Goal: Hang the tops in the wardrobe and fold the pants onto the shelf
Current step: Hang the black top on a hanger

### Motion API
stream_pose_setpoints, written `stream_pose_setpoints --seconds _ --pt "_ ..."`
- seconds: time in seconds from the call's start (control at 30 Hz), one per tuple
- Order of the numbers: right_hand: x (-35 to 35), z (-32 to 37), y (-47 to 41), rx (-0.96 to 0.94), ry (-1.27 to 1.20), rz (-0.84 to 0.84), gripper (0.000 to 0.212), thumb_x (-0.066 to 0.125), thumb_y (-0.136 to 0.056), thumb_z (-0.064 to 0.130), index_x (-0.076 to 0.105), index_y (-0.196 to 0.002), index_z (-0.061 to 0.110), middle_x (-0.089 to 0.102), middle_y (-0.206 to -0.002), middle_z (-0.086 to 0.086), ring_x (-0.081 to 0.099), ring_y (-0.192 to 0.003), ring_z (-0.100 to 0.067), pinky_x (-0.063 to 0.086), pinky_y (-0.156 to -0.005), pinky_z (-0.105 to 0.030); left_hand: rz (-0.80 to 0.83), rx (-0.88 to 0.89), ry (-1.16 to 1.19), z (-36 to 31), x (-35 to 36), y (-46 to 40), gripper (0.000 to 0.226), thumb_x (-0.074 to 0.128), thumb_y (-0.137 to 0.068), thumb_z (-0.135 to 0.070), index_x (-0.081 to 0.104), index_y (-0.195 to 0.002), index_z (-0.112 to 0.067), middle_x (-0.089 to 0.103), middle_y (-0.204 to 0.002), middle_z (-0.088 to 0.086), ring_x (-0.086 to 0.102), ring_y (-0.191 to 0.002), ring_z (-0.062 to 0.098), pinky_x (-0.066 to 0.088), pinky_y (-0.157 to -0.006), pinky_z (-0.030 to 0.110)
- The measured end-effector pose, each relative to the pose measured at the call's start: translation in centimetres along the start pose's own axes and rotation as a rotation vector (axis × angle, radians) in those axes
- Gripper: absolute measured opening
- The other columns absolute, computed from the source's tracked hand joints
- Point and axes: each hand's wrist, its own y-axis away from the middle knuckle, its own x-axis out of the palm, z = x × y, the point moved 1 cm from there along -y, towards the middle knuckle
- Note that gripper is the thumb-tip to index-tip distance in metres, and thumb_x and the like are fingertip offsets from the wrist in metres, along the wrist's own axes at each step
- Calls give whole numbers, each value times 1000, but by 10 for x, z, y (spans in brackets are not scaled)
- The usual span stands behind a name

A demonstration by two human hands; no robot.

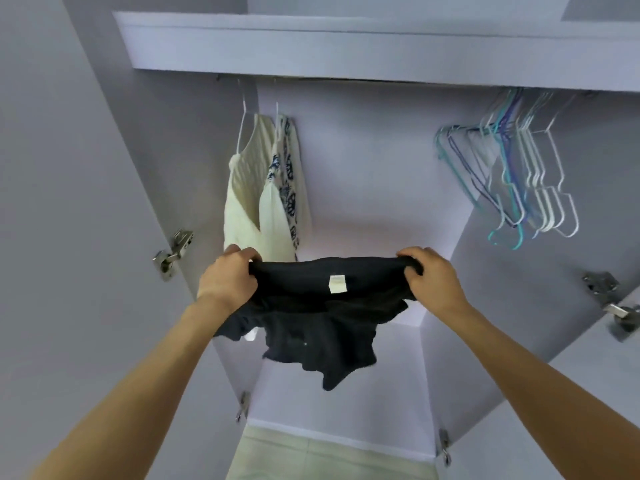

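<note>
A black garment (322,327) with a small white label hangs spread in front of the open wardrobe. My left hand (230,277) grips its left top corner and my right hand (431,277) grips its right top corner, stretching the top edge between them. Two tops hang at the left of the wardrobe: a cream one (242,192) and a white one with a blue pattern (285,188). A bunch of bare hangers (519,174), white, teal and purple, hangs at the right.
The upper shelf (346,46) runs across above the hanging space. The wardrobe floor panel (398,393) lies below the garment. Open doors with metal hinges (171,252) stand on both sides. Pale floor tiles (311,459) show at the bottom.
</note>
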Motion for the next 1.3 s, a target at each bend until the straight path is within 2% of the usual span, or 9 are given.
stream_pose_setpoints --seconds 0.13,0.23,0.33,0.43,0.53,0.77,0.97,1.13,1.3 --pt "-13 -15 -15 144 -91 8 24 51 -87 4 67 -103 13 66 -103 -6 58 -85 -20 46 -77 -25 312 -22 486 -39 7 -13 30 47 -88 3 63 -107 -14 61 -101 4 57 -94 20 47 -70 22" --pt "-24 -25 -26 209 -279 -71 24 51 -87 2 64 -106 12 63 -100 -8 58 -84 -23 51 -80 -34 240 -167 867 -75 6 -27 28 46 -87 4 62 -98 -16 62 -84 3 57 -76 13 49 -54 18" --pt "-31 -38 -35 226 -271 141 40 51 -88 4 54 -125 17 53 -112 -7 53 -91 -19 45 -84 -29 163 -108 865 -114 10 -44 25 49 -84 2 64 -94 -15 64 -88 7 59 -82 20 49 -70 27" --pt "-50 -52 -51 212 -305 -66 42 49 -87 2 52 -128 11 49 -123 -10 51 -99 -18 38 -84 -23 119 -105 913 -144 16 -60 21 52 -83 -1 65 -88 -17 66 -89 6 60 -88 23 50 -81 32" --pt "-72 -61 -72 172 -99 -363 41 49 -86 1 51 -127 -1 51 -126 -20 51 -114 -33 41 -96 -36 119 -77 914 -163 21 -70 22 53 -83 -3 65 -85 -20 66 -88 3 60 -88 21 49 -78 31" --pt "-80 -71 -132 329 304 -211 37 44 -89 7 41 -124 -5 54 -120 -25 53 -110 -41 41 -91 -44 60 -114 942 -168 26 -79 23 51 -85 1 66 -95 -14 65 -92 5 59 -90 22 50 -83 33" --pt "-67 -79 -169 395 -42 -58 34 43 -93 10 45 -125 -2 55 -122 -25 53 -112 -38 43 -91 -36 40 -151 899 -146 29 -79 24 50 -84 2 66 -96 -13 66 -95 8 59 -91 24 49 -85 33" --pt "-59 -66 -175 313 -314 -288 14 46 -90 8 55 -80 3 55 -73 -13 54 -76 -30 36 -63 -28 44 -145 933 -137 32 -81 28 50 -84 3 64 -85 -21 65 -87 2 60 -83 17 45 -65 23" --pt "-64 -49 -164 174 -521 -333 36 44 -84 0 29 -56 17 32 -55 -2 32 -52 -16 29 -54 -26 35 -140 952 -132 31 -80 29 50 -84 3 64 -83 -22 65 -87 2 60 -82 16 44 -63 22"
